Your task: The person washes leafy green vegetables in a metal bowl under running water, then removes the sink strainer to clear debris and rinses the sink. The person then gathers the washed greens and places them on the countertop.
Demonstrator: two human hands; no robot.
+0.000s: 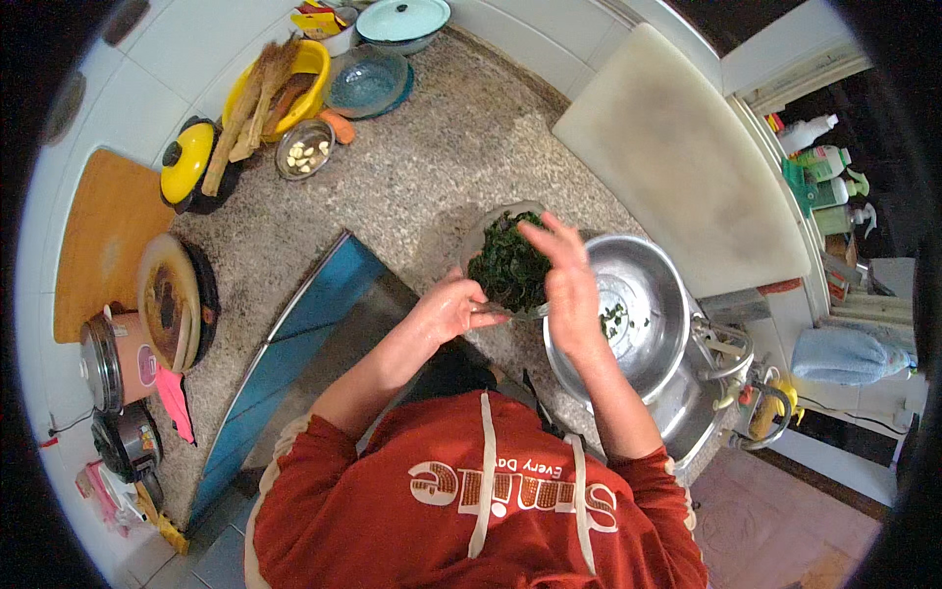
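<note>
Chopped dark green leafy vegetables (pixel 511 265) are heaped in a clear bowl (pixel 478 228), probably glass, near the front edge of the countertop. My left hand (pixel 460 302) grips the near-left rim of this bowl. Over its right side is my right hand (pixel 568 283), fingers apart and slightly blurred, with nothing visible in it. The fingertips are at the edge of the greens; whether they touch is hard to tell. Just to the right, partly behind my right forearm, sits a stainless steel basin (pixel 666 294) with a few green scraps (pixel 612 320) on its bottom.
The basin stands beside a sink (pixel 688 420) with a faucet (pixel 728 353). A large white cutting board (pixel 692 162) lies at back right. Toward back left are a metal bowl of peeled garlic (pixel 305 151), a carrot piece (pixel 338 127), a yellow basin (pixel 318 73) and a lidded pot (pixel 188 163).
</note>
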